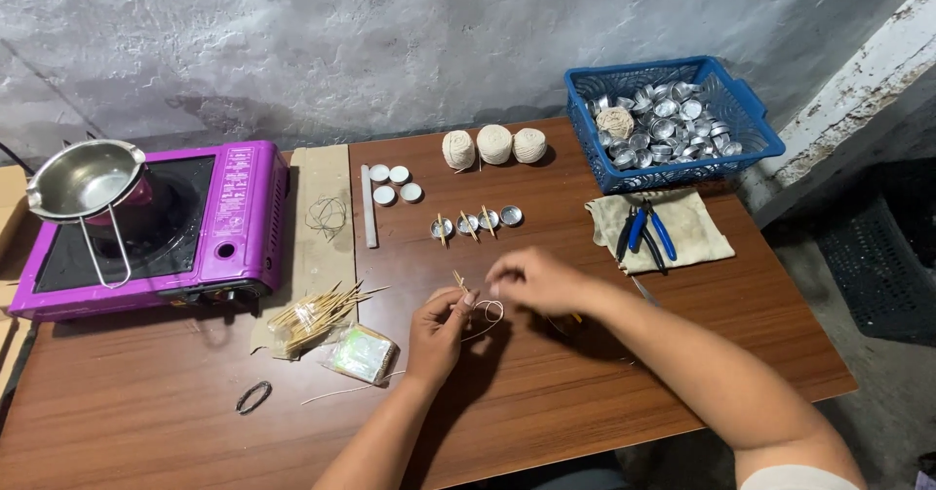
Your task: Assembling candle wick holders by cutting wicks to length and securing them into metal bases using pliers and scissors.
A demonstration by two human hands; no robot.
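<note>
left hand (436, 326): fingers pinch a thin short wooden stick (459, 281) | right hand (534, 280): fingers pinch a pale cotton string (487, 312) looped beside it, above the brown wooden bench (585, 373) | handling, judged: stick light, stiff, snaps easily; string limp | grip: stick mid-length, string near its end

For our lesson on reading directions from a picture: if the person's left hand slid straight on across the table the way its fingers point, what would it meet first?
The left hand points up and slightly right, away from the person. First in that line is probably the row of small metal cups with sticks across them, then the balls of twine. Depth is hard to judge, so this is approximate.
</note>
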